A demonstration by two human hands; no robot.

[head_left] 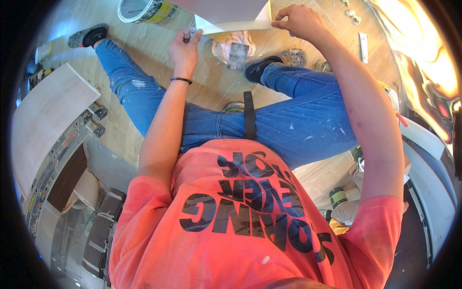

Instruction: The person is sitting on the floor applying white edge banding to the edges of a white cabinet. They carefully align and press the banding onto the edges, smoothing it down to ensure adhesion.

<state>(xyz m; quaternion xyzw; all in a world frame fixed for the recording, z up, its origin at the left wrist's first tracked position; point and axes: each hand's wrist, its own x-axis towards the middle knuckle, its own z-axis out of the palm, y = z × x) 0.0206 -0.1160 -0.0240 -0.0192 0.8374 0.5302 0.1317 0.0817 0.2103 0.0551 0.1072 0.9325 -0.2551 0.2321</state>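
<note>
A pale, cream-coloured strip [237,27] runs between my two hands along the lower edge of a light panel [226,8]. I cannot tell whether it is tape or the panel's own edge. My left hand [184,52] is closed, thumb and fingers pinching its left end. At the right end, my right hand [301,23] pinches too, its other fingers curled. Below the strip, a crumpled pale cloth [221,49] lies on the floor. A grey, dusty rectangular pad [237,56] rests on it.
A large open bucket [139,10] stands at the upper left. To my left is a tool case [96,168] with a pale panel above it. A white tube [363,47] lies at the right, near crumpled shiny sheeting [423,53]. A small can [338,196] stands lower right.
</note>
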